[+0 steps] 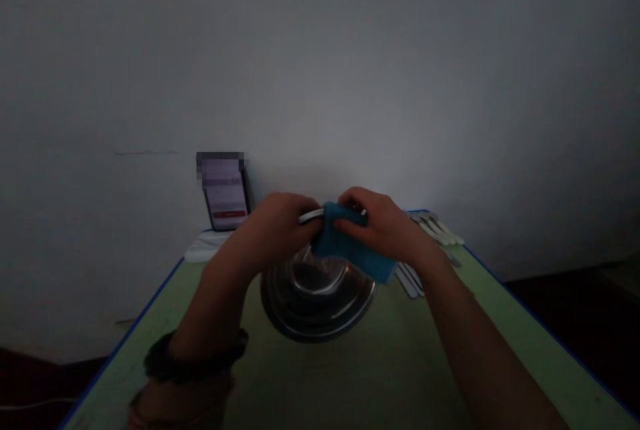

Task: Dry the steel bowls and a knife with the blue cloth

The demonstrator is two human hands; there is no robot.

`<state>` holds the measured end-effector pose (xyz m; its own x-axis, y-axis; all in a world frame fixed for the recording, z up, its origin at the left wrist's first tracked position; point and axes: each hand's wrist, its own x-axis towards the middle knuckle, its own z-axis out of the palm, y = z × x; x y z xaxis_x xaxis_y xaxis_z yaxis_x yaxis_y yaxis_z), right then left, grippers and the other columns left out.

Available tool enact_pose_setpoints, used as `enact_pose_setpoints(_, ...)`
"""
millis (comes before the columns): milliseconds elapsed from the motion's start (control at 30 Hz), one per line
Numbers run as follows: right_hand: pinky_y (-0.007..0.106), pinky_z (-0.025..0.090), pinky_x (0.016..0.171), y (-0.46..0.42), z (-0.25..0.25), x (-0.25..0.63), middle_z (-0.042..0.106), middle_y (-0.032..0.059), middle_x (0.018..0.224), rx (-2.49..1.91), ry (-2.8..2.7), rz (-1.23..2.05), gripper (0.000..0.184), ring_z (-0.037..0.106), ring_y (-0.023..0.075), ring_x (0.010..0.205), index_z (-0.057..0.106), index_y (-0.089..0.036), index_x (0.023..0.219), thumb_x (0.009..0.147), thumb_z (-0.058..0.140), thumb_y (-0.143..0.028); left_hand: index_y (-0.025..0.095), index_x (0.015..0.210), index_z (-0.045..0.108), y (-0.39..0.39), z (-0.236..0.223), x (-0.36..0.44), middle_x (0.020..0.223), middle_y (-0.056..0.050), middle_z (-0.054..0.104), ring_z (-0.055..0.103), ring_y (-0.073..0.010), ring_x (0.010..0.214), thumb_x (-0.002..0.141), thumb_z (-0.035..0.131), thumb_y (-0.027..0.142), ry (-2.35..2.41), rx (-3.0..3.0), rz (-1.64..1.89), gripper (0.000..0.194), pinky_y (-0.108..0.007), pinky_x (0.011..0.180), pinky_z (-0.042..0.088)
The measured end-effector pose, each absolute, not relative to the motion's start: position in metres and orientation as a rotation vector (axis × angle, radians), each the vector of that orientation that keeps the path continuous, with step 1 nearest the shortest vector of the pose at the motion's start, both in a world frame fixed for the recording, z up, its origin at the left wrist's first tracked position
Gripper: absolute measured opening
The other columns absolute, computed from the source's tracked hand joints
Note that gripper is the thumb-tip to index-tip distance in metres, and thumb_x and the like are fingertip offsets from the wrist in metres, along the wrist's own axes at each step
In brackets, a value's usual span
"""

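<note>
My left hand [287, 227] is closed on a slim, pale piece of cutlery [311, 216], held level above a metal bowl. A blue cloth [357, 253] is wrapped over the cutlery's other end, and my right hand [377, 220] pinches it there. The cloth's loose part hangs down to the right, over the bowl's rim. Whether the cutlery is a spoon, fork or knife is hidden by the fingers and cloth. Below both hands, the shiny metal bowl [317, 327] stands on the table, its far side covered by my hands.
A tablet or phone [227, 200] leans against the wall at the back left, beside a white cloth or bag [205, 247]. Several pale-handled pieces of cutlery [440, 230] lie at the back right; more [407, 281] lie near my right wrist. The green table [350, 390] has blue edges.
</note>
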<state>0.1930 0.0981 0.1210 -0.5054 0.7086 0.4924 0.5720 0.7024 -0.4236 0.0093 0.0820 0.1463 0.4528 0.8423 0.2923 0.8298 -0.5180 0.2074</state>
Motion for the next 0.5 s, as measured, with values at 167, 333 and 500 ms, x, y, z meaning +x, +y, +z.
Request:
enact_pose_setpoints(167,0.025,0.036,0.062,0.0995,0.1173,0.1933,0.054,0.0005,0.079,-0.982,-2.239,0.346,0.019,0.050,0.0126,0.071,0.046,-0.019,0.087,0.082,0.047,-0.038,0.016,0.085,0.060,0.0801,0.1490,0.0081,0.073,-0.002,0.063,0.056,-0.0144,0.064,0.077,0.046,0.036,1.539,2.571,0.686,0.025,-0.023,0.056,0.036)
enact_pose_setpoints(333,0.026,0.037,0.065,0.0996,0.1165,0.1927,0.052,0.0015,0.082,-0.931,-2.267,0.367,0.017,0.050,0.0132,0.074,0.043,-0.019,0.089,0.085,0.043,-0.036,0.016,0.079,0.052,0.0764,0.1538,0.0080,0.067,0.001,0.057,0.052,-0.0121,0.060,0.080,0.043,0.037,1.498,2.549,0.718,0.022,-0.022,0.054,0.033)
enact_pose_setpoints(500,0.025,0.037,0.064,0.0957,0.1204,0.1922,0.053,0.0004,0.080,-0.917,-2.269,0.355,0.018,0.049,0.0124,0.072,0.044,-0.020,0.087,0.082,0.047,-0.038,0.017,0.060,0.045,0.0740,0.1566,0.0108,0.052,0.003,0.046,0.045,-0.0099,0.051,0.085,0.032,0.037,1.490,2.516,0.569,0.035,-0.023,0.048,0.028)
